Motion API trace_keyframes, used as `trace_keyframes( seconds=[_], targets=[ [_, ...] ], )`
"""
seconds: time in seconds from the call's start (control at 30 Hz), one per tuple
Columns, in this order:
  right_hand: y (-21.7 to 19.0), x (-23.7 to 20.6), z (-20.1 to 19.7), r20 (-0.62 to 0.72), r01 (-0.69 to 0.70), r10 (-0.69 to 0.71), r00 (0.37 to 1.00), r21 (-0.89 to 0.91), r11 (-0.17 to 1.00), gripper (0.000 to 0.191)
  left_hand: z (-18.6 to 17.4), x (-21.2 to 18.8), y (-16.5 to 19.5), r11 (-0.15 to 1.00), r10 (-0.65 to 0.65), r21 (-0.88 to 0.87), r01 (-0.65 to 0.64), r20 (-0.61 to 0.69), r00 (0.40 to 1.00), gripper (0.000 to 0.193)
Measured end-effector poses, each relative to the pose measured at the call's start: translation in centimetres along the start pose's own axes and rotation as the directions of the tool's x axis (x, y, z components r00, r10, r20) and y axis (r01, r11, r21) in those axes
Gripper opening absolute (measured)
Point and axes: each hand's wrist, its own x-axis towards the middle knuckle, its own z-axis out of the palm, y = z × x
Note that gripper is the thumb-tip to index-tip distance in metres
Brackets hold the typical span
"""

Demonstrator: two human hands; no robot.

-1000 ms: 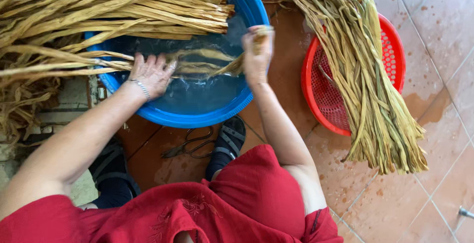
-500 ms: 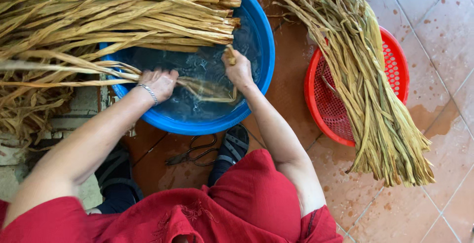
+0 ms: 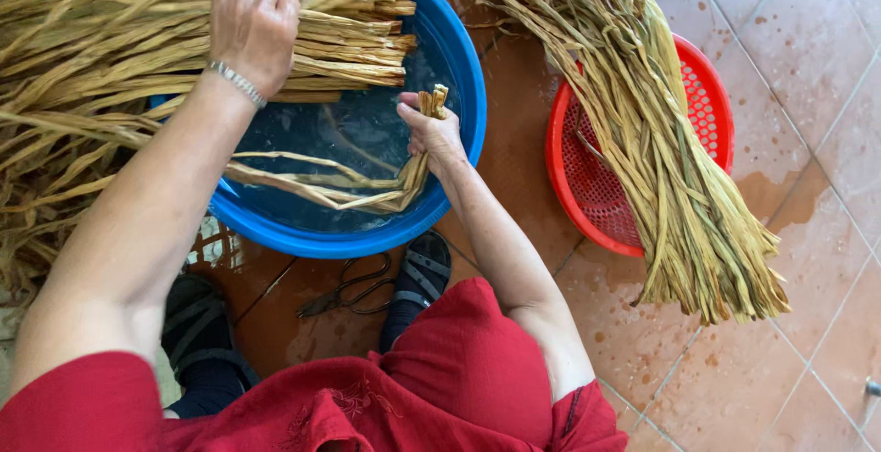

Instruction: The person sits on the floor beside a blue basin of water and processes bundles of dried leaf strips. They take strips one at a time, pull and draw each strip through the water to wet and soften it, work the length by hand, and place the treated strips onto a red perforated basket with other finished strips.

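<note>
The right hand (image 3: 429,133) was clamped on the cut ends of wet strips (image 3: 321,181), whose length trailed leftward across the blue basin (image 3: 450,186). The left hand (image 3: 252,21) lay flat, fingers together, on the dry bundle (image 3: 138,57) at the basin's far rim.

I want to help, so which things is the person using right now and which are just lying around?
In use:
- left hand on the dry strip pile
- right hand gripping a wet strip bundle
- blue basin of water

Lying about:
- scissors on the floor
- red basket with more strips draped across it
</note>
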Motion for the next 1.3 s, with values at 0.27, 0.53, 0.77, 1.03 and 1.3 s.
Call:
trace_keyframes(
  seconds=[0.27, 0.53, 0.77, 1.03, 1.3],
  targets=[
    [-0.4, 0.1, 0.1, 0.053, -0.018, -0.009, 0.999, 0.486, 0.874, 0.035, -0.9, -6.0, 8.3, 0.874, -0.058, -0.46, 0.157, 0.222, 0.973, 0.01],
    [2.0, 1.0, 1.8, -0.117, -0.204, 0.177, 0.977, -0.286, 0.936, 0.016, 0.9, -8.3, 12.4, 0.811, -0.04, -0.421, 0.406, 0.652, 0.757, 0.03],
    [2.0, 0.4, 1.2, 0.068, 0.097, -0.097, 0.993, -0.006, 0.995, 0.025, 3.2, -4.8, 15.2, 0.454, -0.262, -0.636, 0.624, 0.574, 0.775, 0.029],
    [3.3, -0.4, 1.8, -0.05, 0.002, 0.007, 0.999, 0.169, 0.986, 0.023, 3.8, -4.3, 16.8, 0.365, -0.349, -0.737, 0.57, 0.459, 0.817, 0.027],
    [-0.6, -0.1, -0.5, -0.109, 0.202, -0.172, 0.979, 0.398, 0.895, 0.016, -1.6, -3.0, 16.6, 0.608, -0.119, -0.647, 0.461, 0.5, 0.858, 0.027]
  ],
)
